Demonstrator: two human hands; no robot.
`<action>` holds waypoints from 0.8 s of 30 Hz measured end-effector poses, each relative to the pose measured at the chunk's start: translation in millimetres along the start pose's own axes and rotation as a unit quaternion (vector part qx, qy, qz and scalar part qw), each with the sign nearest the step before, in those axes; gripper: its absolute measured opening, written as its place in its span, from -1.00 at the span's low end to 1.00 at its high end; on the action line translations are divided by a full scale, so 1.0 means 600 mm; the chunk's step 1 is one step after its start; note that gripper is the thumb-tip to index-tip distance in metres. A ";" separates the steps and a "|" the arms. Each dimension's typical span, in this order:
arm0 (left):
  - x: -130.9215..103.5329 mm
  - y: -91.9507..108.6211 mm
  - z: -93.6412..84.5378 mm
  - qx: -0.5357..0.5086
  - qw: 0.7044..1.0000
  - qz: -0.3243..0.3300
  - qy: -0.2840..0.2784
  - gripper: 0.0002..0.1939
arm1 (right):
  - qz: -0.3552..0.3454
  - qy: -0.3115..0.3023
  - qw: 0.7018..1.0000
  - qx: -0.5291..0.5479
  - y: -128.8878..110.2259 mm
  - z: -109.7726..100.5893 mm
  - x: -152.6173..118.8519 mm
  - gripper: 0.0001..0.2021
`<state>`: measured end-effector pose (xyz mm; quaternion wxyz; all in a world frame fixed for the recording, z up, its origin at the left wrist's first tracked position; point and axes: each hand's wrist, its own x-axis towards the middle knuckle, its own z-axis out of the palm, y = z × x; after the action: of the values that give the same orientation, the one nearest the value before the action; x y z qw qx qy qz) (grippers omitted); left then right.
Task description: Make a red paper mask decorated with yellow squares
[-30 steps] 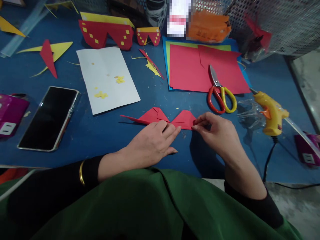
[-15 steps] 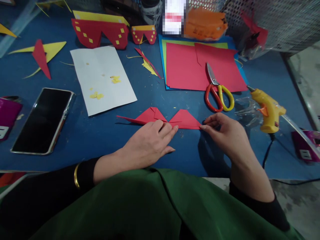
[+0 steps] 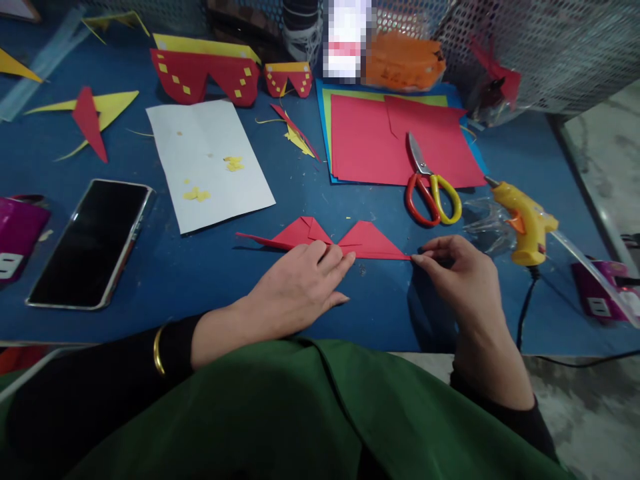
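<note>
A folded red paper lies on the blue table in front of me, its top edge rising in two peaks. My left hand rests across its lower middle, fingers bent and pressing it down, thumb apart on the table. At the strip's right end, my right hand pinches the pointed tip between thumb and fingertips. The left end of the paper tapers to a thin point lifted slightly off the table. Part of the lower edge is hidden under my left fingers.
Scissors lie partly on stacked coloured paper. A yellow glue gun is at right, its cord hanging down. White paper with yellow scraps, a phone and red paper masks occupy the left and back.
My right hand has slid a little to the right along the lower edge, out to the paper's tip. My left hand stays pressed in place. The view has shifted slightly.
</note>
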<state>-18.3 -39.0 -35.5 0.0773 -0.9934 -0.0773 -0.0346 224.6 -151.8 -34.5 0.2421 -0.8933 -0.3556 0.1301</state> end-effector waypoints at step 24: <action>-0.005 -0.001 0.013 -0.062 0.998 -0.015 -0.006 -0.34 | -0.426 0.018 0.885 -0.189 -0.054 0.079 -0.116 -0.51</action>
<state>-20.8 -37.4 -43.3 0.0144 -0.9952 -0.0902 -0.0341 137.4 -164.2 -53.6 0.1073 -0.6869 -0.7152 -0.0715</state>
